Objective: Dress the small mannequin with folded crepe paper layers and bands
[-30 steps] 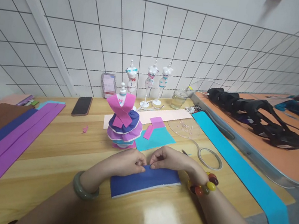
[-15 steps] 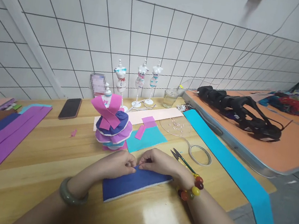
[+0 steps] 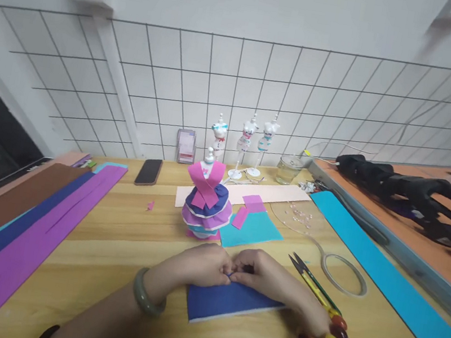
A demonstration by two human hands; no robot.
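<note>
A blue folded piece (image 3: pixel 229 305) with a white lower edge lies flat on the wooden table. My left hand (image 3: pixel 210 265) pinches its upper edge near the middle. Right beside it, fingertips almost touching, my right hand (image 3: pixel 255 268) pinches the same edge. Behind the hands stands a small mannequin in a layered skirt (image 3: pixel 207 206) of blue, purple and teal, with pink strips crossed over its chest. A teal sheet (image 3: pixel 256 230) with pink pieces lies beside the skirt. Thread snips (image 3: pixel 310 279) rest to the right of my right hand.
Three bare-skirted white mannequins (image 3: pixel 246 138) stand at the back beside a glass (image 3: pixel 288 170). A phone (image 3: pixel 148 172) lies back left, near long coloured strips (image 3: pixel 68 212). At right are a tube ring (image 3: pixel 344 275), a long blue strip (image 3: pixel 384 274) and black straps (image 3: pixel 409 201).
The camera view has turned, so the whole scene sits further right and slightly lower. Both hands still pinch the blue piece's upper edge.
</note>
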